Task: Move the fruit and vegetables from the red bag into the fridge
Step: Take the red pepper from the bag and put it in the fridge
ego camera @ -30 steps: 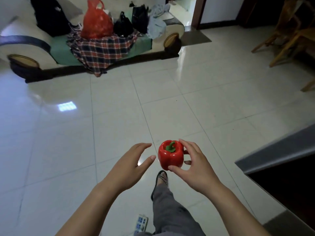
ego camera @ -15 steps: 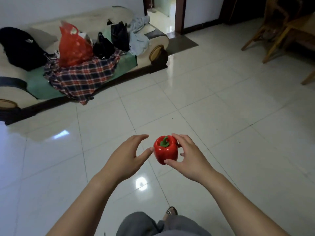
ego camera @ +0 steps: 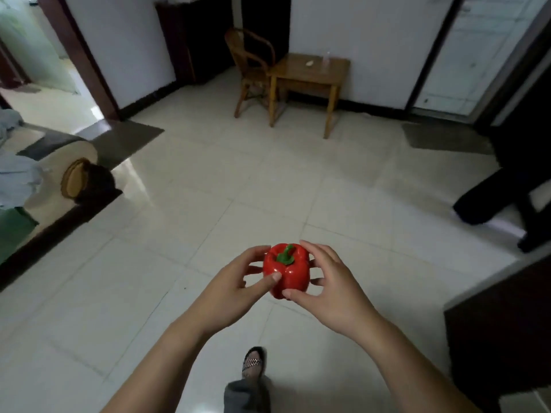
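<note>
Now that the left hand (ego camera: 235, 289) has closed in beside the right hand (ego camera: 334, 290), both sets of fingers (ego camera: 293, 293) grasp the red pepper (ego camera: 287, 271), sofa (ego camera: 80, 165) left of it, fridge unseen.

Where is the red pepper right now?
The red pepper is low and central in the head view, stem up, gripped between the left hand and right hand above the tiled floor, well short of the wooden table at the far wall.

My location: a home living room. Shown by: pale tiled floor (ego camera: 208, 189), sofa arm (ego camera: 79, 177) at my left, wooden chair (ego camera: 252, 73) beside wooden table (ego camera: 310, 68), doorway (ego camera: 44, 70).
</note>
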Motion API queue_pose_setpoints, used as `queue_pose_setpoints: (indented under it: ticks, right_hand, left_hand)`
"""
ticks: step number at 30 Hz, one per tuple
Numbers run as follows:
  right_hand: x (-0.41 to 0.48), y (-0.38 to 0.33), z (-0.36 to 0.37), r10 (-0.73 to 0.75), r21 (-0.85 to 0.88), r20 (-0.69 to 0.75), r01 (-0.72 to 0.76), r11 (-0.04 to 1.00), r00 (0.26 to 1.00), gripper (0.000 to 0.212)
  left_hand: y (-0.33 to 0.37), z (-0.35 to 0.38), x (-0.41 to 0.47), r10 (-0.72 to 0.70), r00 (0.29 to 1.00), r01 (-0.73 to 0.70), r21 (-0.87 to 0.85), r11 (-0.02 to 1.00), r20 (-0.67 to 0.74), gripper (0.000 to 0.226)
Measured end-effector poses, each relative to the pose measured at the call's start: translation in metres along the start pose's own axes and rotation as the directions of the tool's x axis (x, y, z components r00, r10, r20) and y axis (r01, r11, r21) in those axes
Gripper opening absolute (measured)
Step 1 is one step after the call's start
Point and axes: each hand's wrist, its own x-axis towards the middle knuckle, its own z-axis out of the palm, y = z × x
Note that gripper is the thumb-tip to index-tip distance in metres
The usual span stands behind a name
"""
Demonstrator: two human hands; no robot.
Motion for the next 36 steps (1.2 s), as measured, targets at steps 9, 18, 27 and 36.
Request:
queue_pose_setpoints:
  ticks: [9, 18, 27, 36]
  right_hand:
    - [0.070, 0.038, -0.083, 0.243, 0.034, -0.430, -0.253, 0.967, 0.869, 0.081]
    - [0.029, 0.096, -0.179, 0.424, 0.226, -0.761, -0.412, 0.883, 0.491, 0.068]
    - [-0.006, 0.174, -0.318, 0.470, 0.351, -0.865, -0.458, 0.817, 0.175, 0.074]
    - [-0.051, 0.222, -0.436, 0.416, 0.418, -0.903, -0.440, 0.795, -0.106, 0.075]
  left_hand:
    - [0.069, 0.031, 0.196, 0.258, 0.848, -0.300, 0.018, 0.954, 0.462, 0.035]
    - [0.158, 0.184, 0.288, 0.337, 0.479, -0.518, -0.048, 0.854, 0.811, 0.042]
    - [0.272, 0.366, 0.345, 0.371, 0.208, -0.672, -0.143, 0.727, 0.905, 0.047]
    - [0.370, 0.510, 0.358, 0.401, 0.018, -0.629, -0.301, 0.716, 0.916, 0.032]
